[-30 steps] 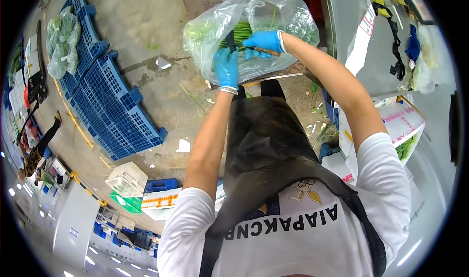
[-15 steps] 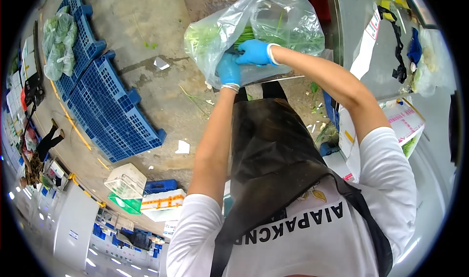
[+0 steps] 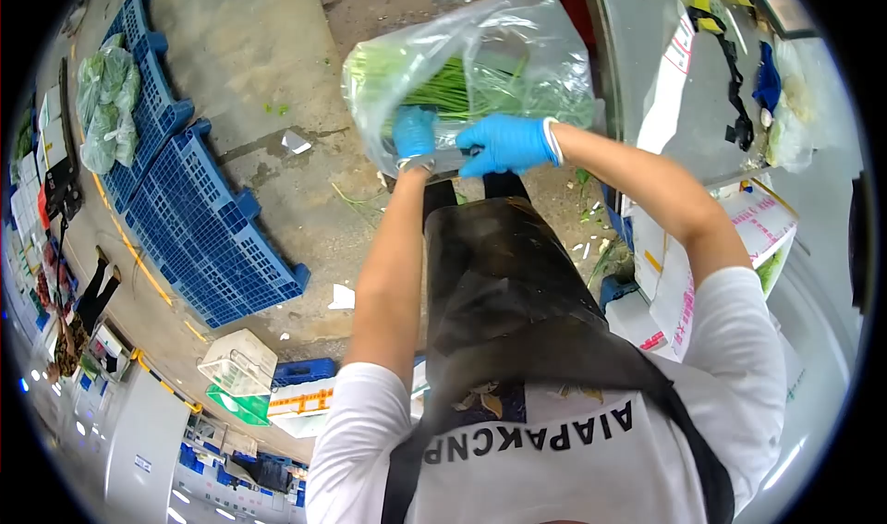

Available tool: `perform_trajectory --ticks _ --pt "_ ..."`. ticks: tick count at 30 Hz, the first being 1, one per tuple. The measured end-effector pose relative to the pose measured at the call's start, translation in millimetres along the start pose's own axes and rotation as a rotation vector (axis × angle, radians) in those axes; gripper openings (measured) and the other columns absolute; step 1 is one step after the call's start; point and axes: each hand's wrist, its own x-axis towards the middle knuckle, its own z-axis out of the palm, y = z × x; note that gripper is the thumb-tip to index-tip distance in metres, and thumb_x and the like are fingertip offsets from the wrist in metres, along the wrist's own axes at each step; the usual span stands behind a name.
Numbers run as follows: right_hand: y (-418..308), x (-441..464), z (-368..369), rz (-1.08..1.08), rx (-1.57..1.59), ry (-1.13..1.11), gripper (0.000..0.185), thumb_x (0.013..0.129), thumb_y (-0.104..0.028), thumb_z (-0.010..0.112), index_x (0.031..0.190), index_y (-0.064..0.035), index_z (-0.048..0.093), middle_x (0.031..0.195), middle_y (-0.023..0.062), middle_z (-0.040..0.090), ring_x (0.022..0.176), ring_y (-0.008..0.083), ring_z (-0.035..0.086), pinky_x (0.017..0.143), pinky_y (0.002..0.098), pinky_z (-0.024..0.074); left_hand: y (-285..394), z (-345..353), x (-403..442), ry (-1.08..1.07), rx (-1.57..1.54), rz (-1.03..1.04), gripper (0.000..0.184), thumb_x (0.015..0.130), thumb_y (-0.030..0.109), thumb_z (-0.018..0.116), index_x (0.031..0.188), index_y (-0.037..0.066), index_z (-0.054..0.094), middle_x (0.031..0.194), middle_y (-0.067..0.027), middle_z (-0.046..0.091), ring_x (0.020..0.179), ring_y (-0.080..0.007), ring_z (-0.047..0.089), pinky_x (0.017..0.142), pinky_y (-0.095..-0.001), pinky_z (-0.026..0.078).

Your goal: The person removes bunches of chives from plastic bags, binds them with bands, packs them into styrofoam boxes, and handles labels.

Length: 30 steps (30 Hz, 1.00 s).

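Observation:
A large clear plastic bag [image 3: 527,39] lies in front of me, with long green stalks [image 3: 439,90] inside, their leafy ends toward the left. My left hand [image 3: 415,134], in a blue glove, is at the near edge of the bag, its fingers partly covered by the plastic. What it grips, if anything, is unclear. Beside it, on the right, my right hand [image 3: 506,145], also gloved in blue, has curled fingers around a small dark thing at the bag's near edge. That thing is mostly hidden.
Blue pallets [image 3: 199,219] and bagged greens [image 3: 109,108] are at the left. A metal table [image 3: 637,34] with a black strap [image 3: 735,90] is at the right, above white boxes [image 3: 762,224]. A person [image 3: 88,311] is at the far left.
My right hand has moved away from my left hand, toward me and right, off the stalks. More of the stalks shows between the hands and the bag's far side.

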Motion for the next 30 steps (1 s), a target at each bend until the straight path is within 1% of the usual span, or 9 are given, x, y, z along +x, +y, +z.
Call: perform_trajectory --ticks 1,5,9,11,14,19,23,28,30 --pt "-30.3 -29.3 -6.5 0.133 0.043 -0.066 0.038 0.086 -0.036 0.068 0.100 -0.0020 0.061 0.078 0.0118 0.062 0.058 0.0181 0.058 0.053 0.0330 0.0483 -14.5 25.2 1.0 0.115 0.016 -0.009 0.023 0.084 0.023 0.063 0.088 0.000 0.068 0.089 -0.0225 0.065 0.090 -0.0396 0.060 0.081 -0.0470 0.046" --pt "-16.6 -105.8 -16.2 0.203 0.117 0.464 0.038 0.090 -0.037 0.063 0.111 -0.0043 0.060 0.085 0.0092 0.064 0.061 0.0168 0.058 0.061 0.0300 0.0519 57.6 -28.6 2.6 0.049 -0.240 -0.176 0.027 0.088 0.026 0.060 0.100 0.003 0.068 0.097 -0.0199 0.066 0.089 -0.0371 0.061 0.082 -0.0432 0.048" --pt "59.7 -199.7 -24.6 0.180 0.369 1.200 0.032 0.097 -0.025 0.056 0.118 -0.0019 0.056 0.101 0.0092 0.063 0.080 0.0113 0.059 0.069 0.0269 0.0516 105.1 -76.6 -22.7 -0.105 -0.014 -0.303 0.032 0.089 0.026 0.063 0.111 0.004 0.065 0.102 -0.0193 0.068 0.092 -0.0331 0.065 0.083 -0.0399 0.049" --pt "131.0 -244.0 -22.4 0.234 0.323 1.619 0.035 0.096 -0.025 0.056 0.120 0.0006 0.056 0.108 0.0125 0.063 0.087 0.0154 0.061 0.072 0.0313 0.0524 126.8 -95.6 -29.8 -0.070 -0.037 -0.171 0.029 0.088 0.020 0.064 0.114 0.006 0.064 0.106 -0.0171 0.066 0.093 -0.0325 0.064 0.083 -0.0398 0.049" --pt "237.8 -309.8 -11.2 0.635 -0.214 1.698 0.040 0.091 -0.021 0.057 0.123 0.0025 0.055 0.115 0.0213 0.062 0.095 0.0308 0.064 0.079 0.0418 0.0512 138.9 -106.7 -36.7 0.128 0.036 0.175 0.025 0.089 0.012 0.061 0.113 0.007 0.065 0.112 -0.0143 0.062 0.095 -0.0345 0.061 0.084 -0.0412 0.049" --pt "204.0 -329.5 -14.8 1.020 -0.433 1.429 0.049 0.086 -0.020 0.060 0.130 0.0010 0.053 0.109 0.0253 0.062 0.101 0.0404 0.059 0.087 0.0467 0.0470 167.3 -127.1 -31.8 0.110 0.112 0.384 0.029 0.086 0.008 0.061 0.115 0.008 0.062 0.112 -0.0147 0.062 0.098 -0.0346 0.059 0.085 -0.0418 0.047" --pt "130.7 -284.5 -1.7 0.411 -0.717 1.747 0.049 0.088 -0.016 0.063 0.134 -0.0016 0.052 0.119 0.0203 0.059 0.108 0.0366 0.055 0.096 0.0426 0.0435 199.9 -130.9 -22.3 0.080 0.366 0.598 0.049 0.078 0.003 0.063 0.125 0.011 0.058 0.123 -0.0126 0.057 0.104 -0.0344 0.056 0.088 -0.0430 0.047" --pt "20.4 -197.7 28.0 0.008 -0.236 1.450 0.036 0.090 -0.010 0.060 0.125 -0.0051 0.059 0.115 0.0189 0.061 0.105 0.0354 0.058 0.093 0.0418 0.0461 180.7 -110.1 22.1 0.098 1.094 0.556 0.079 0.086 0.009 0.053 0.155 0.024 0.017 0.160 -0.0054 0.017 0.137 -0.0315 0.037 0.105 -0.0498 0.036" --pt "28.1 -148.7 39.3 -0.157 -0.314 1.271 0.034 0.090 -0.011 0.056 0.124 -0.0071 0.059 0.108 0.0173 0.062 0.099 0.0349 0.059 0.089 0.0419 0.0474 139.9 -104.5 52.5 0.183 1.008 0.494 0.058 0.090 0.010 0.051 0.146 0.014 0.039 0.140 -0.0109 0.050 0.122 -0.0309 0.052 0.093 -0.0470 0.043"
